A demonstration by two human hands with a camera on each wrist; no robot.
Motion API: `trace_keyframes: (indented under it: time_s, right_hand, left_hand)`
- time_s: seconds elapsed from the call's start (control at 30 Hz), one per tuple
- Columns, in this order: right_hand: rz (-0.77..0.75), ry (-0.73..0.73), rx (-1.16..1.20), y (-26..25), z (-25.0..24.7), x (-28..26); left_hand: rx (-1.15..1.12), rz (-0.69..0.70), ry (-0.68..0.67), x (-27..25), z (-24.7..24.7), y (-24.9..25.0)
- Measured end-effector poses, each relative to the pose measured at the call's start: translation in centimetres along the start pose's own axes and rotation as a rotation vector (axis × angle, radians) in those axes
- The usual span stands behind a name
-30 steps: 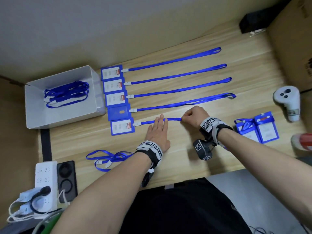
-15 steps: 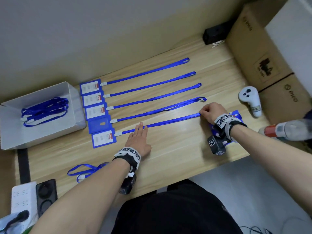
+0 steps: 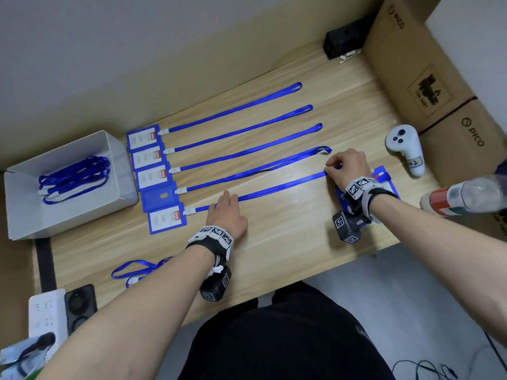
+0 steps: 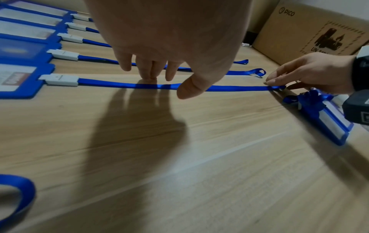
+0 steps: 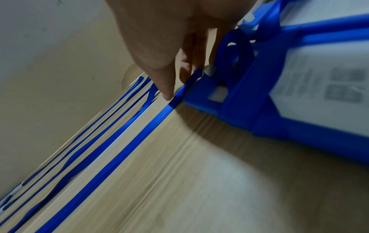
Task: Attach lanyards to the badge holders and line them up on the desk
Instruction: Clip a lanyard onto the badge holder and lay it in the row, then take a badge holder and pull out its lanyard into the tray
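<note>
Your left hand (image 3: 226,212) lies flat, fingers straight, pressing the fifth lanyard (image 3: 277,189) — a thin, flat blue ribbon — onto the pale woodgrain surface (image 3: 288,242) at frame centre. Your right hand (image 3: 347,167) pinches its far end, now pulled further right — the strap taut, straight.

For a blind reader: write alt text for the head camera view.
The right hand pinches the far end of the nearest lanyard while the left hand lies flat on it near its badge holder. Four finished badges lie in a row beyond it on the wooden desk.
</note>
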State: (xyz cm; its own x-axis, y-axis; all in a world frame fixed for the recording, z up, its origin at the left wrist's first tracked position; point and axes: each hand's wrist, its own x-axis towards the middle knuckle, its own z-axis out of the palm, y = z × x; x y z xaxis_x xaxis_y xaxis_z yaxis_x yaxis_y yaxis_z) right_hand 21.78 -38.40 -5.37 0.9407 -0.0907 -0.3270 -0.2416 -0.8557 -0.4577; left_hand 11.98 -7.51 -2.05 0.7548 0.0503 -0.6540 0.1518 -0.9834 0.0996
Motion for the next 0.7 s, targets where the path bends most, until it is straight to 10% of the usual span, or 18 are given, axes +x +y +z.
trace_keyframes:
  time_s: [0.43, 0.7]
  right_hand:
    - [-0.034, 0.114, 0.392, 3.8, -2.1, -6.0]
    - [-0.073, -0.034, 0.167, 6.7, -1.5, -11.1]
  left_hand:
    - [-0.181, 0.253, 0.090, 0.3, -0.3, 9.9]
    - [-0.449, 0.344, -0.052, 1.7, 2.4, 17.1]
